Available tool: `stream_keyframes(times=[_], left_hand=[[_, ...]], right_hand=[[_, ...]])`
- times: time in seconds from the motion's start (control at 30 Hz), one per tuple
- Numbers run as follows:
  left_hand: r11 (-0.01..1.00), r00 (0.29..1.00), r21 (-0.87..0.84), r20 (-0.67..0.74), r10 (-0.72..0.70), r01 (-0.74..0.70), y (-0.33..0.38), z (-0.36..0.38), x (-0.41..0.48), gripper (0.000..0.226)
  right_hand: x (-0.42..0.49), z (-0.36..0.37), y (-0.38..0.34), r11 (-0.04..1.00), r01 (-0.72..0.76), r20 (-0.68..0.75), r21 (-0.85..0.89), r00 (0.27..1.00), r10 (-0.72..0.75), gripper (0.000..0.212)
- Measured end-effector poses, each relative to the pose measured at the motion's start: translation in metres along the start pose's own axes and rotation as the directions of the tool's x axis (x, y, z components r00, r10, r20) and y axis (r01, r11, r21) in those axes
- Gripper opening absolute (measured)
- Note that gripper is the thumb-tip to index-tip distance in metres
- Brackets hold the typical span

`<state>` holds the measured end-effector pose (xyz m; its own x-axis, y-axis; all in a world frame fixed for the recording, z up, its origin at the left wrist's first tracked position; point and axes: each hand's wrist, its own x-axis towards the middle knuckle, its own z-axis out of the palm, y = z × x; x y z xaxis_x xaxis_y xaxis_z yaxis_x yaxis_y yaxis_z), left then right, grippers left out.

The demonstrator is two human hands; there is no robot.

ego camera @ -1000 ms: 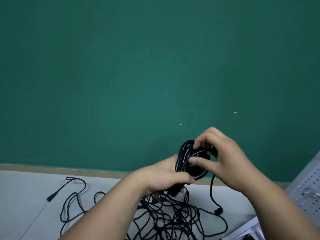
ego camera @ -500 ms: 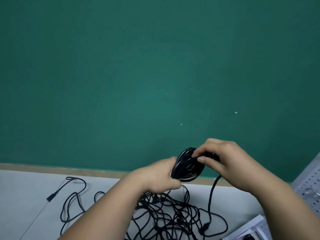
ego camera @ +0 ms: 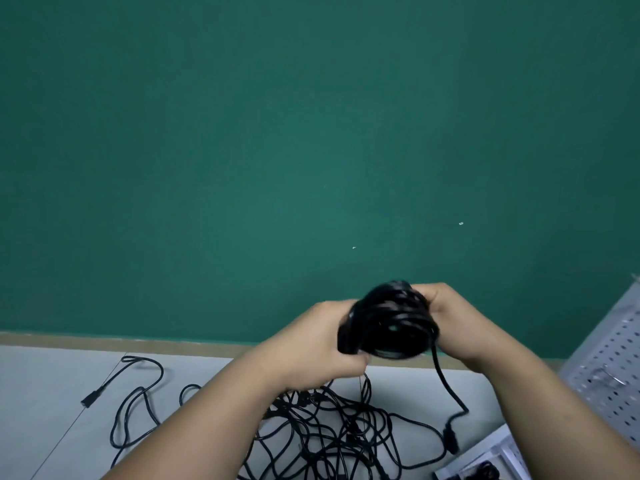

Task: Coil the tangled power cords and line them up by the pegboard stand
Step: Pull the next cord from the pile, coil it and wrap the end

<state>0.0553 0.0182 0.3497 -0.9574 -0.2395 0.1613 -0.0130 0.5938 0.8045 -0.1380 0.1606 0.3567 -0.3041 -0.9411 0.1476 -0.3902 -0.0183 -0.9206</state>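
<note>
Our left hand [ego camera: 311, 344] grips the left edge of the coiled cord [ego camera: 391, 323] and our right hand [ego camera: 457, 327] curls round its right side, holding it raised above the tangled cords [ego camera: 329, 427] on the tabletop [ego camera: 52, 375]. Half a second ago our right fingers pinched the coil's top; now they wrap its side.

no legible text anywhere
</note>
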Motion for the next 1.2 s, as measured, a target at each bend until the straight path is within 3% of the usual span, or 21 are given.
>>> stream_keyframes(times=[0.1,0.23,0.3,0.4,0.5,0.6,0.8,0.93,1.03,1.13,1.2], left_hand=[[0.981,0.977,-0.176,-0.179,-0.112,0.081,-0.005,-0.007,0.005,0.029],[0.89,0.902,-0.412,-0.282,-0.326,0.193,-0.015,-0.011,0.009,0.059],[0.877,0.882,-0.421,-0.289,-0.372,0.232,-0.023,-0.014,0.009,0.072],[0.904,0.898,-0.34,-0.26,-0.356,0.26,-0.032,-0.021,0.008,0.084],[0.924,0.898,-0.261,-0.267,-0.349,0.281,-0.034,-0.023,0.009,0.07],[0.94,0.892,-0.139,-0.299,-0.339,0.31,-0.04,-0.02,0.01,0.065],[0.895,0.895,0.245,-0.352,-0.276,0.372,-0.051,-0.009,0.012,0.041],[0.789,0.891,0.429,-0.314,-0.327,0.44,-0.064,-0.012,0.011,0.035],[0.763,0.925,0.538,-0.094,-0.367,0.358,-0.063,-0.005,0.009,0.038],[0.812,0.957,0.565,0.129,-0.26,0.144,-0.045,0.011,0.007,0.043],[0.85,0.972,0.527,0.186,-0.14,0.022,-0.028,0.016,0.005,0.04]], right_hand=[[0.006,0.011,0.008,0.992,-0.093,-0.091,-0.088,0.992,0.085,0.046],[0.008,0.033,0.013,0.908,-0.095,-0.02,-0.408,0.995,0.095,0.034],[0.009,0.042,0.015,0.834,-0.086,-0.008,-0.546,0.995,0.097,0.027],[0.007,0.048,0.006,0.693,-0.081,-0.015,-0.716,0.995,0.101,0.027],[0.0,0.054,-0.014,0.578,-0.043,0.024,-0.815,0.994,0.107,0.031],[-0.006,0.066,-0.033,0.39,0.057,0.094,-0.919,0.993,0.077,0.033],[-0.013,0.077,-0.057,0.304,0.123,0.162,-0.945,0.981,0.108,0.028],[-0.019,0.062,-0.061,0.334,0.157,0.167,-0.929,0.986,0.001,0.027],[-0.012,0.044,-0.054,0.417,0.246,0.193,-0.875,0.967,-0.165,0.029],[-0.002,0.025,-0.031,0.631,0.215,0.097,-0.745,0.972,-0.216,0.024],[-0.002,0.011,-0.021,0.818,0.107,-0.021,-0.565,0.989,-0.144,0.02]])
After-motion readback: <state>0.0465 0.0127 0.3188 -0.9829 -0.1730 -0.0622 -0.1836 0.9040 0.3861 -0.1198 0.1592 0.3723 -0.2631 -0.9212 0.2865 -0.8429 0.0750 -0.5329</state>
